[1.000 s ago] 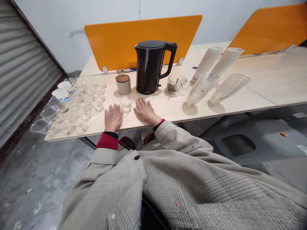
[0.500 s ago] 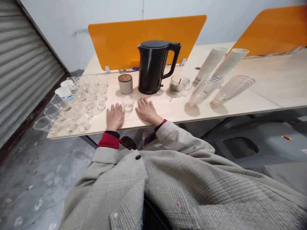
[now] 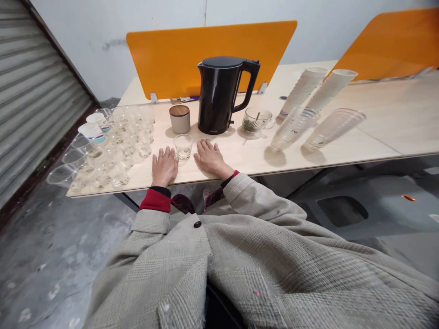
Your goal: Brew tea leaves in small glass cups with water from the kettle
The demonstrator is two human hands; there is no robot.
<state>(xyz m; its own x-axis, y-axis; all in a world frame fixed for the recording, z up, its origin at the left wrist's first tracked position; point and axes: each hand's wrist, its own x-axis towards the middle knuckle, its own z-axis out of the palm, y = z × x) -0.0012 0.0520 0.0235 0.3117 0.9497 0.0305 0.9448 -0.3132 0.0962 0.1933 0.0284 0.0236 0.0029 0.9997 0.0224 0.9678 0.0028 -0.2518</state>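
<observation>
My left hand (image 3: 165, 166) lies flat on the table, palm down, with its fingers apart and holding nothing. Just right of its fingertips stands a clear plastic cup (image 3: 183, 147) with a little dark matter at the bottom. On the cup's other side, my right hand (image 3: 211, 158) also rests flat and holds nothing. Behind the cup are a beige canister (image 3: 180, 122) with a wooden lid and a black electric kettle (image 3: 216, 100). To the kettle's right sits a glass cup (image 3: 255, 121) with a handle, holding dried leaves and a spoon.
Several clear cups (image 3: 120, 176) with bits in them crowd the table's left end, with two paper cups (image 3: 92, 131) among them. Stacks of paper cups (image 3: 303, 91) and clear cups (image 3: 334, 130) stand at the right. An orange divider (image 3: 164, 64) rises behind the kettle.
</observation>
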